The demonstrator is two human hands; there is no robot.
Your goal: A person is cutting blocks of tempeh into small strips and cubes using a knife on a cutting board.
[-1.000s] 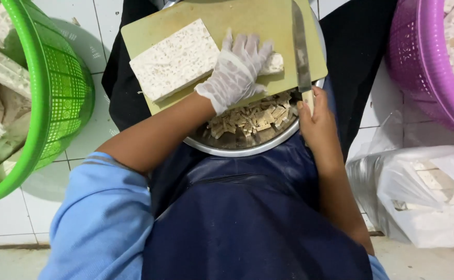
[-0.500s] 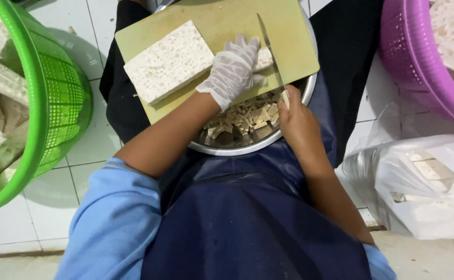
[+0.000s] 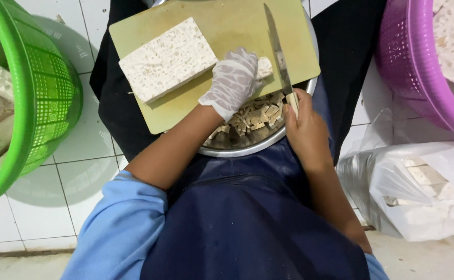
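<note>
White floor tiles (image 3: 81,150) lay under a green basket (image 3: 40,98) at the left and a purple basket (image 3: 418,67) at the right. Across a metal bowl (image 3: 247,148) of cut bits sat a cutting board (image 3: 227,31) bearing a large pale block (image 3: 167,59). The gloved left hand (image 3: 232,83) pressed down on a small piece (image 3: 264,67). The right hand (image 3: 304,127) was clenched around a knife (image 3: 277,52), its blade just beside that piece.

Two baskets: green basket (image 3: 56,98), purple basket (image 3: 408,67); one knife (image 3: 277,54).
</note>
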